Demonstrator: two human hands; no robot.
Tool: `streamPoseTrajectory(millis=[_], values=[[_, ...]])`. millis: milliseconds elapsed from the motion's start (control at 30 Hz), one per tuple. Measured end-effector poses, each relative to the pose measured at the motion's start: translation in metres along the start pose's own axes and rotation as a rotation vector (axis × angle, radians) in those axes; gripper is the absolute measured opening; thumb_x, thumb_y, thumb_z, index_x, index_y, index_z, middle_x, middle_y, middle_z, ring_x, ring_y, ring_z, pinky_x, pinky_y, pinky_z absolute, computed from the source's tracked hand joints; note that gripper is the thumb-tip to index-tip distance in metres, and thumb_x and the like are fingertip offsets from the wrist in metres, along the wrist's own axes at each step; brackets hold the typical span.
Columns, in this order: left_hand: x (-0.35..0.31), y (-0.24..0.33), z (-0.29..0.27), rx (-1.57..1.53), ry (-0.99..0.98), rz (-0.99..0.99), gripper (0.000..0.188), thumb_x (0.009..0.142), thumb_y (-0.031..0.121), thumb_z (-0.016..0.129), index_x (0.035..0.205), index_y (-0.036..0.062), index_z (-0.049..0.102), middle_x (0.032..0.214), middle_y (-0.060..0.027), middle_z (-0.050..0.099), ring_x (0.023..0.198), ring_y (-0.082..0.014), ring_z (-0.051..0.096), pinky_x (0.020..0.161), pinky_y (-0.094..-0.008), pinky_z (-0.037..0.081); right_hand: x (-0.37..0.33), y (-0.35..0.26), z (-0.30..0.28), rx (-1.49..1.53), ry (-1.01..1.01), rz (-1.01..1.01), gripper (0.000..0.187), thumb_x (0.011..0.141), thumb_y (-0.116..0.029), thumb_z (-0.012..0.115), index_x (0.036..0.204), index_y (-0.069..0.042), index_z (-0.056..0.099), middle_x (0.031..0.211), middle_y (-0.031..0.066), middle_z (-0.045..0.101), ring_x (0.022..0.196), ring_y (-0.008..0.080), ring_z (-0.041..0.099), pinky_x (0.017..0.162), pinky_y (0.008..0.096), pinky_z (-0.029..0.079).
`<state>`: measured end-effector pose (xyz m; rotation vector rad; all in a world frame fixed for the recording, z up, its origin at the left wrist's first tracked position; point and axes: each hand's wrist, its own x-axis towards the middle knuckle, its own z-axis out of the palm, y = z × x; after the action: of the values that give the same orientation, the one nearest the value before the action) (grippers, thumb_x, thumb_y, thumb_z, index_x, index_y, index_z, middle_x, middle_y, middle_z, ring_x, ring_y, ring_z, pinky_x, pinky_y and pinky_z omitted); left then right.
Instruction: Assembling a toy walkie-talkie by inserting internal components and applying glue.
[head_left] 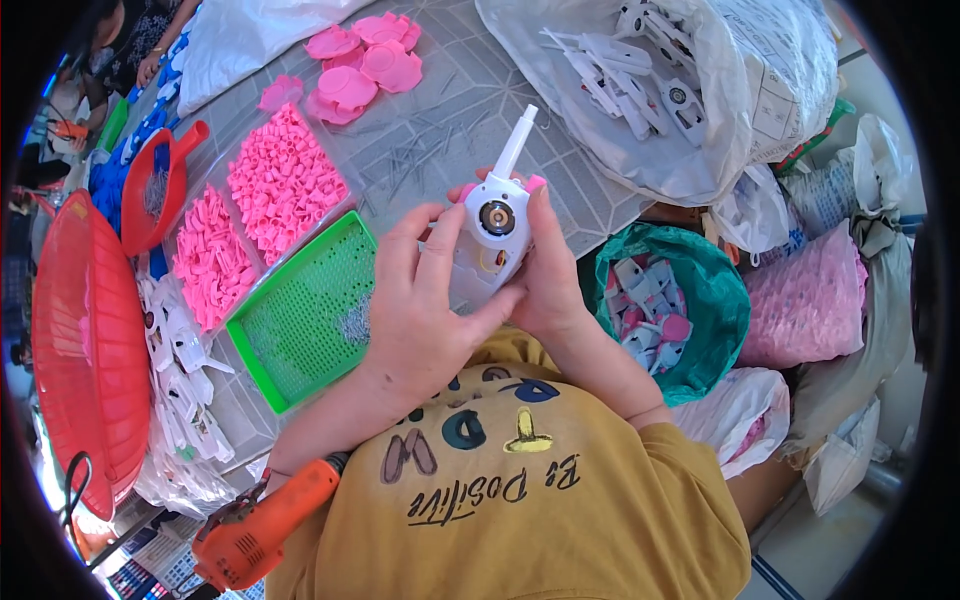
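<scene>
Held between both hands over the near part of the table is a white plastic housing (497,222) with a long narrow stem pointing up and away. A dark ring with a metallic centre sits in its face, and lower down a small opening shows something yellowish inside. My left hand (418,300) is closed on its left side, fingers over the edge and thumb along the bottom. My right hand (552,265) wraps the right side, its thumb by the top. Small pink parts (536,183) show at the housing's upper edges. The fingers underneath are hidden.
Left of my hands are a green basket (258,382) with metal bits, pink plastic pieces (285,170), a red scoop (140,212) and an orange power tool (268,525). Right are a white sack (530,50) and a teal bag (715,290) of parts. Another person's hand (148,68) shows far left.
</scene>
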<state>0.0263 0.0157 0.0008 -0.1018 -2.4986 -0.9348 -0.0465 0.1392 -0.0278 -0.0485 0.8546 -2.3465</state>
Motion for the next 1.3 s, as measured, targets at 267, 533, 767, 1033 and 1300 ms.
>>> streamPoseTrajectory(millis=[267,533,767,1033,1300], values=[[0.002,-0.001,0.004,-0.025,0.006,-0.098,0.078,0.064,0.015,0.088,0.133,0.0026,0.054,0.132,-0.0154,0.050,0.115,-0.0296,0.058,0.081,-0.0364,0.057,0.002,-0.002,0.008,-0.055,0.001,-0.053,0.072,0.100,-0.067,0.025,0.140,-0.010,0.044,0.130,0.0120,0.060,0.121,0.0256,0.058,0.104,0.0437,0.047],[0.006,-0.001,0.005,-0.237,-0.051,-0.245,0.071,0.065,0.012,0.084,0.128,0.0000,0.054,0.127,-0.0163,0.052,0.112,-0.0293,0.057,0.082,-0.0360,0.054,0.004,0.002,-0.003,-0.041,-0.012,-0.050,0.069,0.100,-0.066,0.028,0.139,-0.011,0.043,0.129,0.0114,0.058,0.119,0.0273,0.057,0.097,0.0517,0.051],[0.005,-0.005,0.008,-0.164,-0.031,-0.199,0.069,0.065,0.011,0.082,0.127,-0.0005,0.055,0.127,-0.0160,0.054,0.110,-0.0289,0.059,0.081,-0.0362,0.054,0.008,0.006,-0.005,-0.052,0.068,-0.053,0.065,0.102,-0.063,0.028,0.138,-0.011,0.043,0.128,0.0113,0.058,0.118,0.0265,0.058,0.094,0.0513,0.052],[0.004,-0.014,0.002,-0.981,-0.023,-0.553,0.067,0.076,0.004,0.065,0.139,-0.0037,0.045,0.133,-0.0129,0.053,0.121,-0.0210,0.055,0.099,-0.0358,0.047,0.008,-0.005,-0.004,0.035,0.121,-0.011,0.062,0.104,-0.057,0.032,0.132,-0.005,0.051,0.116,0.0113,0.063,0.104,0.0244,0.064,0.093,0.0426,0.052],[0.013,-0.024,-0.008,-0.480,-0.141,-0.042,0.073,0.061,0.009,0.059,0.133,-0.0011,0.046,0.132,-0.0184,0.057,0.120,-0.0309,0.054,0.105,-0.0410,0.041,0.003,-0.008,0.000,0.135,0.101,0.094,0.057,0.103,-0.057,0.040,0.124,-0.007,0.056,0.111,0.0085,0.064,0.103,0.0205,0.064,0.094,0.0376,0.051]])
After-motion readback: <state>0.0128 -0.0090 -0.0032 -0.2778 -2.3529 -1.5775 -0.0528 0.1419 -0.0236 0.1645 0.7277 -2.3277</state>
